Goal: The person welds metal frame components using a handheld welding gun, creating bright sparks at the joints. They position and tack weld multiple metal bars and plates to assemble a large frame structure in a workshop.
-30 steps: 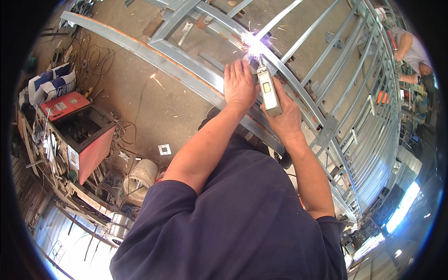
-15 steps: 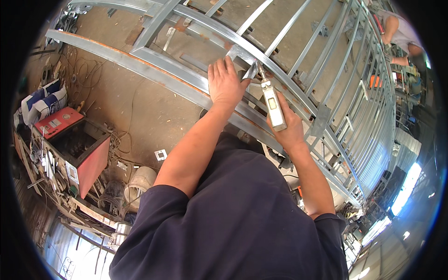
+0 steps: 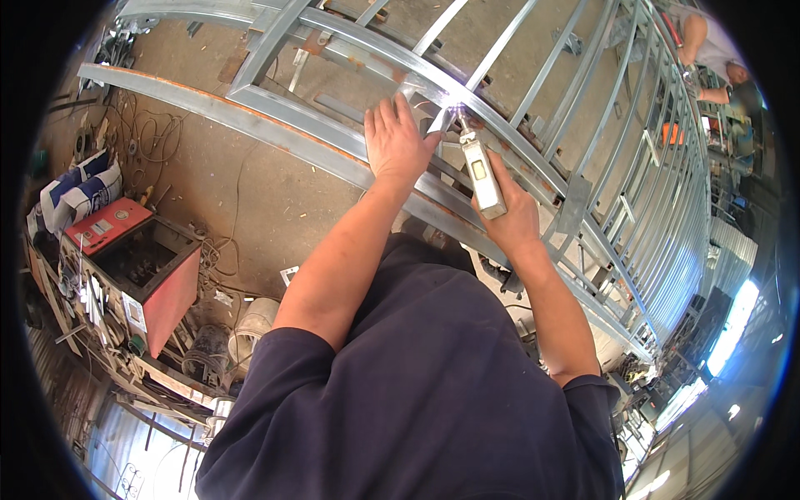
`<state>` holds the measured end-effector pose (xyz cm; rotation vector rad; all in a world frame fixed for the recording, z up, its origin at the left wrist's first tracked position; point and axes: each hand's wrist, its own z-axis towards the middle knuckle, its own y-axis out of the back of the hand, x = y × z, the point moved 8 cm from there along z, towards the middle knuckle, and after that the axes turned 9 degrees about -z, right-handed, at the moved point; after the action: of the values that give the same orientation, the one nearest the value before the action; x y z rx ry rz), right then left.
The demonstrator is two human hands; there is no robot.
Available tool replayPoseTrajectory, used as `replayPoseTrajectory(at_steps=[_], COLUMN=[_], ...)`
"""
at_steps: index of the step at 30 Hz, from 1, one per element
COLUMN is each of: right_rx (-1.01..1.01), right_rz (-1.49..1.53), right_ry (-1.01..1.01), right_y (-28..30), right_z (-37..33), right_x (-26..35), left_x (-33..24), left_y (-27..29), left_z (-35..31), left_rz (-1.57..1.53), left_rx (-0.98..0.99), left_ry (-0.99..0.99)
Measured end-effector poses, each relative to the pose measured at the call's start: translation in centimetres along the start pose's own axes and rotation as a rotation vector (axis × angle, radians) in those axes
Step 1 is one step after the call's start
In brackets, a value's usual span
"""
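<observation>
My right hand [image 3: 514, 215] is wrapped around the grip of a pale, boxy welding gun [image 3: 481, 177], its nozzle pointing away from me. At the nozzle tip a bright violet-white glow [image 3: 456, 107] shines against a long steel tube [image 3: 392, 52] of a galvanized frame. My left hand [image 3: 396, 148] lies palm down on the frame, fingers stretched out. Its thumb reaches a short metal piece [image 3: 439, 122] beside the glow. What lies under the left palm is hidden.
A long steel channel [image 3: 225, 117] crosses in front of me. Parallel bars [image 3: 567, 83] run along the right. At left stand a red open-topped machine [image 3: 175, 304], white-and-blue bags [image 3: 87, 187], buckets [image 3: 252, 321] and coiled cables [image 3: 158, 137]. Another person's arm [image 3: 693, 42] shows at far right.
A bright glow has appeared at the welding gun's tip. The gun and my right hand have shifted slightly up and left; my left hand stays on the frame.
</observation>
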<state>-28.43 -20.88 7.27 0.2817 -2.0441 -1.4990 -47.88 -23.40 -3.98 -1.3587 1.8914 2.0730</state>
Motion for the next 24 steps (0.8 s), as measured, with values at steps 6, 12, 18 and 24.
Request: replayPoseTrajectory(at_steps=[6, 12, 18, 24], right_rx=[-0.004, -0.017, 0.006, -0.007], right_rz=[-0.006, -0.020, -0.022, -0.019], right_ry=[-0.004, -0.007, -0.031, -0.003], right_y=[-0.11, 0.12, -0.11, 0.15], right_z=[-0.06, -0.08, -0.16, -0.32], right_x=[-0.32, -0.22, -0.81, -0.92], left_x=[0.03, 0.15, 0.27, 0.27], left_y=[-0.19, -0.18, -0.30, -0.25], left_z=[0.12, 0.08, 0.12, 0.12], left_rz=[0.015, 0.021, 0.018, 0.025], left_rx=[0.028, 0.021, 0.013, 0.003], left_ry=[0.012, 0.013, 0.017, 0.008])
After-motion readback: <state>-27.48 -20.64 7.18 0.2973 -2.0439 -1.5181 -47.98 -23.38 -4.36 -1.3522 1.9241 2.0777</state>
